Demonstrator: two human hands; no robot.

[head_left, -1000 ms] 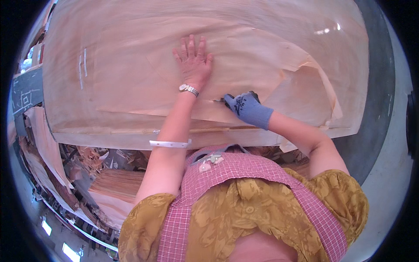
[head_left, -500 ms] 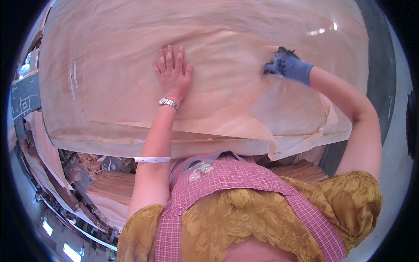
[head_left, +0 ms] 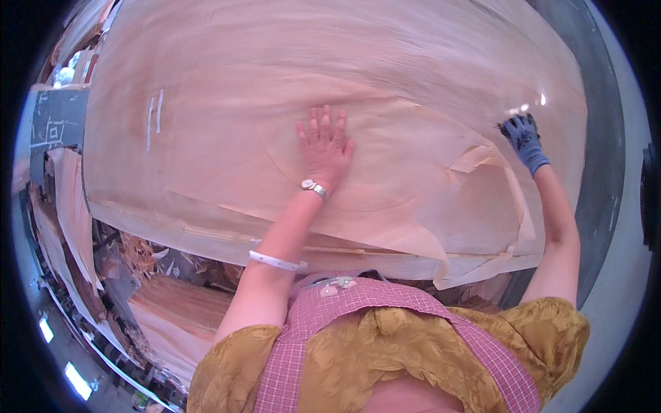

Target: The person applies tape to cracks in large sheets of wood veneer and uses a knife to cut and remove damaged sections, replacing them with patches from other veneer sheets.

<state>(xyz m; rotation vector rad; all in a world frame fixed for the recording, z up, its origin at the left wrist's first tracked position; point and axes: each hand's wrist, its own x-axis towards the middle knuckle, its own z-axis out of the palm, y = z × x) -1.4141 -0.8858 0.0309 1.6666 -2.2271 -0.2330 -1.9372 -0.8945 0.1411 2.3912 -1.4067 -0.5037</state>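
The gloved right hand [head_left: 523, 141] has shifted toward the surface's right edge since half a second ago, when it covered the top of the torn part of the thin sheet [head_left: 392, 151]; that part is now in view. Its dark-tipped fingers point toward the far edge, but I cannot tell whether they grip anything. The bare left hand [head_left: 326, 157] stays palm down on the sheet, fingers spread and holding nothing.

The sheet lies on the pale surface [head_left: 241, 41], along its near edge and right of its left edge. It is pinkish tan, faintly grained and slightly rippled. Toward the surface's near right corner, a narrow strip [head_left: 522, 206] curls up beside a paler patch, and a pointed flap [head_left: 435, 251] hangs at the near edge.
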